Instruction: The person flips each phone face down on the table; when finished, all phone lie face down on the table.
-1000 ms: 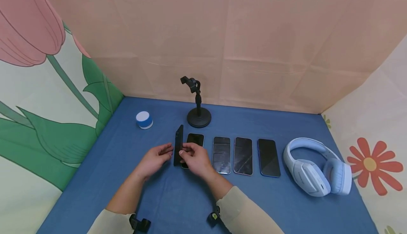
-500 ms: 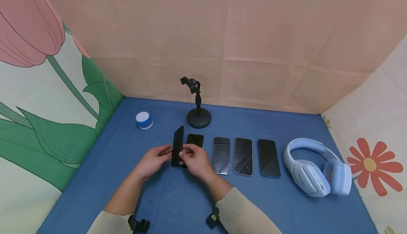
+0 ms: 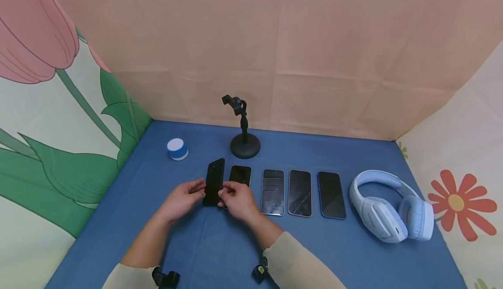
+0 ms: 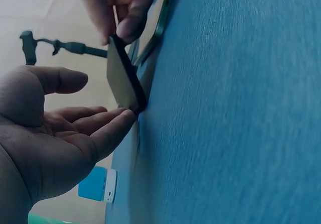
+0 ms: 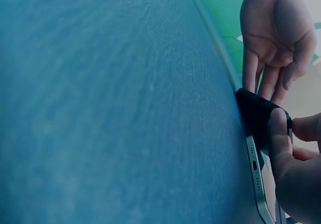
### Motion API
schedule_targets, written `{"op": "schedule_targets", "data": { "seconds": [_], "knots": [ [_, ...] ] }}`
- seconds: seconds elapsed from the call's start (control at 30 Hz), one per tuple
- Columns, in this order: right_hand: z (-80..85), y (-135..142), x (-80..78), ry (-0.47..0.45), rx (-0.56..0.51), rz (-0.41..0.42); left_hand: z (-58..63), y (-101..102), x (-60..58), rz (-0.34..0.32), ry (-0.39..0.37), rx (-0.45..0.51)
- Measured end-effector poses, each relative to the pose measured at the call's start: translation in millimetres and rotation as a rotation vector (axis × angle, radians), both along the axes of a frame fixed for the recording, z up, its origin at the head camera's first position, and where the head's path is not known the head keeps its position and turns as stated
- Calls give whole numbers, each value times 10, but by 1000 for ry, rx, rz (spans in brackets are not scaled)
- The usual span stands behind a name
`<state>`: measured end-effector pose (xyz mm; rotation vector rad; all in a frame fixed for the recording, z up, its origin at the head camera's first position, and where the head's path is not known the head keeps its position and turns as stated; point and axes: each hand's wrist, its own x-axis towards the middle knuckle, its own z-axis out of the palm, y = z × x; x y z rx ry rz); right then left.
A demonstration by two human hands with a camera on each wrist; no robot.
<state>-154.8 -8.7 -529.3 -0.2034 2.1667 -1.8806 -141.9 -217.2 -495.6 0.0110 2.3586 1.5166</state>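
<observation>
A black smartphone (image 3: 214, 182) leans at a tilt, its screen facing up and its left edge low, near the blue cloth. My right hand (image 3: 238, 201) pinches its right edge between thumb and fingers, as the right wrist view shows with the thumb (image 5: 279, 128) on the phone. My left hand (image 3: 182, 199) is at the lower left edge; its nearly straight fingertips (image 4: 123, 114) touch that edge from beneath, with the thumb apart. Directly right of the held phone lies another phone (image 3: 240, 174), partly covered by my right hand.
Three more phones (image 3: 273, 192) lie in a row to the right. Light blue headphones (image 3: 383, 212) lie beyond them. Behind stands a black stand (image 3: 245, 146) with a clamp on top. A blue jar with a white lid (image 3: 177, 148) is at the back left.
The phone has tipped from nearly on edge toward the left, so its screen now faces up more. Both hands have shifted slightly left with it.
</observation>
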Motion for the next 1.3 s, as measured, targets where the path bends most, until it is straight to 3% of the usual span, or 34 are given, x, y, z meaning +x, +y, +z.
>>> {"op": "schedule_targets", "data": {
  "seconds": [0.57, 1.1, 1.3],
  "knots": [
    [28, -83, 37, -44, 48, 70, -21, -172, -16, 28, -10, -40],
    [83, -109, 59, 7, 199, 87, 0, -236, -6, 41, -28, 1],
    [105, -100, 48, -15, 184, 107, -24, -265, -10, 47, -23, -1]
  ]
}}
